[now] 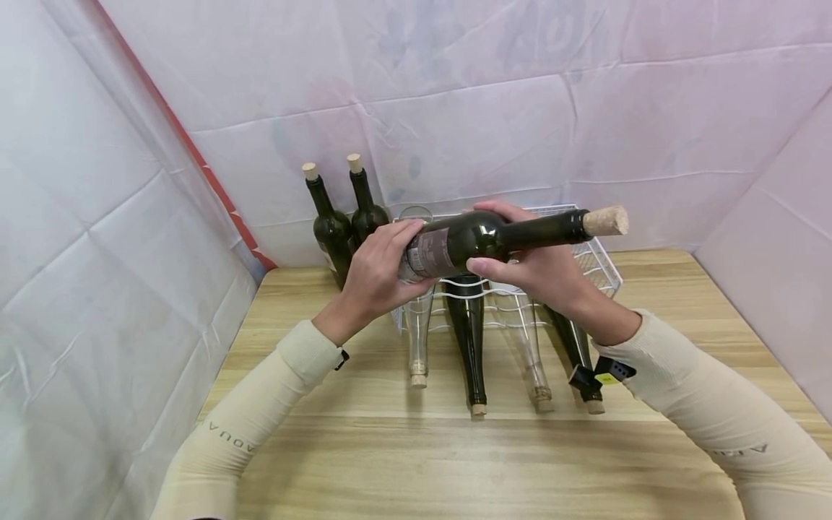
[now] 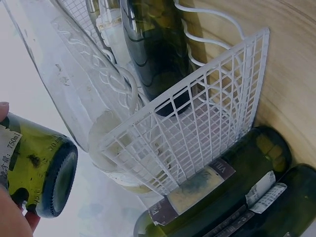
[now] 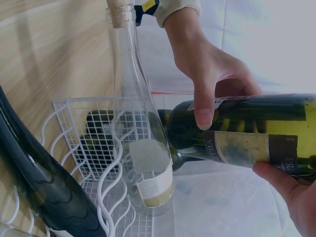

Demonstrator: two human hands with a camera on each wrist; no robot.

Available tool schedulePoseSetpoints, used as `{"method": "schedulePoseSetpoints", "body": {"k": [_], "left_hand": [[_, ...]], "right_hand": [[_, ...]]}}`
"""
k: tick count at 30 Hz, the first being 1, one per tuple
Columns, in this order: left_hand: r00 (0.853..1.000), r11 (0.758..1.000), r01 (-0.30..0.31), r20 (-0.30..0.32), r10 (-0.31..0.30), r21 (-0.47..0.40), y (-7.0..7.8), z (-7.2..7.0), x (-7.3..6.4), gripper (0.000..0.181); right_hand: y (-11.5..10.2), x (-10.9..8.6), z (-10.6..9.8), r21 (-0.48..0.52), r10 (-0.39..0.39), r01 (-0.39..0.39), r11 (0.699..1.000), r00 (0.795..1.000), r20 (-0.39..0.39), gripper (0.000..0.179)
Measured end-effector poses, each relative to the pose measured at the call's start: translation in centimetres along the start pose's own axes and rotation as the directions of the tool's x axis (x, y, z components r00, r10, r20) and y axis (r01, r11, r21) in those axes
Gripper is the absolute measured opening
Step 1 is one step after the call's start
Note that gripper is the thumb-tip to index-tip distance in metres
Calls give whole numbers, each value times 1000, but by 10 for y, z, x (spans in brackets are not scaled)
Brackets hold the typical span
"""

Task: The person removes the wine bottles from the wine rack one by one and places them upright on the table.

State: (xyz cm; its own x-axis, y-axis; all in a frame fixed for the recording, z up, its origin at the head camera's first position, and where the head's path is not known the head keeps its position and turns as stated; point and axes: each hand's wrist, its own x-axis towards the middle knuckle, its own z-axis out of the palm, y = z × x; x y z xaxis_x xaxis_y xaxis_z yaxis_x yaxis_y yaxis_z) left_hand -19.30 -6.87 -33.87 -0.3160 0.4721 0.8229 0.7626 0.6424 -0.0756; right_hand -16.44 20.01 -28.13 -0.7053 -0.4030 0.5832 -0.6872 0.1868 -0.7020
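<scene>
A dark green wine bottle [image 1: 477, 238] with a cork lies nearly level in the air above a white wire rack [image 1: 607, 263], its neck to the right. My left hand [image 1: 380, 267] grips it round the base end, thumb and fingers on opposite sides. Near the shoulder my right hand [image 1: 546, 274] holds it, thumb in front and fingers behind. The bottle's label [image 3: 242, 148] faces the right wrist camera. Lying in the rack, necks to the front, are a clear bottle [image 1: 418, 339], a dark bottle [image 1: 469, 339], another clear bottle [image 1: 529, 347] and a dark bottle [image 1: 572, 339] partly behind my right wrist.
Left of the rack, two corked green bottles, a nearer one [image 1: 331, 231] and a farther one [image 1: 369, 206], stand upright on the wooden table [image 1: 416, 462]. Pale sheeting [image 1: 468, 130] hangs behind and at both sides. The rack's mesh end wall [image 2: 197, 108] stands close to the upright bottles.
</scene>
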Motion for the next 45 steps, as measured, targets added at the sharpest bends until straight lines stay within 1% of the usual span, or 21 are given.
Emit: {"method": "schedulePoseSetpoints", "body": {"k": [4, 7, 9, 14, 18, 22, 24, 27, 30, 32, 34, 38, 41, 45], "left_hand": [[1000, 1000, -2, -19, 3, 14, 1, -1, 0, 83], [1000, 1000, 5, -25, -5, 18, 1, -3, 0, 81], [999, 1000, 13, -30, -13, 20, 1, -5, 0, 81], [999, 999, 22, -46, -21, 37, -1, -10, 0, 83], [999, 999, 21, -49, -19, 46, -3, -13, -1, 82], [998, 999, 30, -58, -28, 29, -6, -15, -2, 81], [997, 999, 41, -69, -40, 7, -7, -16, -3, 82], [995, 998, 57, -83, -59, -23, -10, -17, -4, 83], [993, 996, 78, -90, -81, -37, -12, -19, -5, 82], [991, 995, 97, -86, -100, -40, -13, -21, -6, 82], [989, 992, 120, -82, -124, -45, -15, -22, -9, 82], [983, 984, 170, -67, -173, -61, -19, -25, -13, 84], [974, 974, 212, -60, -217, -80, -22, -26, -16, 85], [960, 957, 272, -43, -278, -103, -25, -28, -22, 83]], "right_hand": [[-2, 1, 1, 34, 18, -19, 999, 999, 31, 69], [-4, 3, 2, 85, 47, -51, 995, 998, 50, 68], [-4, 5, 2, 100, 59, -64, 993, 997, 54, 68], [-4, 9, 3, 83, 62, -68, 994, 995, 81, 69], [-3, 10, 4, 82, 63, -71, 994, 993, 104, 74], [-2, 10, 4, 122, 49, -62, 991, 992, 113, 83], [-1, 10, 5, 149, 31, -48, 988, 993, 111, 84], [0, 11, 5, 198, 19, -39, 979, 995, 100, 82], [1, 9, 4, 221, 46, -66, 973, 995, 93, 75], [1, 8, 2, 227, 70, -92, 970, 992, 103, 71], [2, 7, 1, 204, 86, -108, 973, 990, 115, 66], [3, 5, -2, 151, 90, -110, 982, 987, 132, 61], [3, 3, -2, 118, 90, -107, 987, 986, 142, 58], [5, 2, -3, 88, 92, -106, 990, 985, 148, 52]]}}
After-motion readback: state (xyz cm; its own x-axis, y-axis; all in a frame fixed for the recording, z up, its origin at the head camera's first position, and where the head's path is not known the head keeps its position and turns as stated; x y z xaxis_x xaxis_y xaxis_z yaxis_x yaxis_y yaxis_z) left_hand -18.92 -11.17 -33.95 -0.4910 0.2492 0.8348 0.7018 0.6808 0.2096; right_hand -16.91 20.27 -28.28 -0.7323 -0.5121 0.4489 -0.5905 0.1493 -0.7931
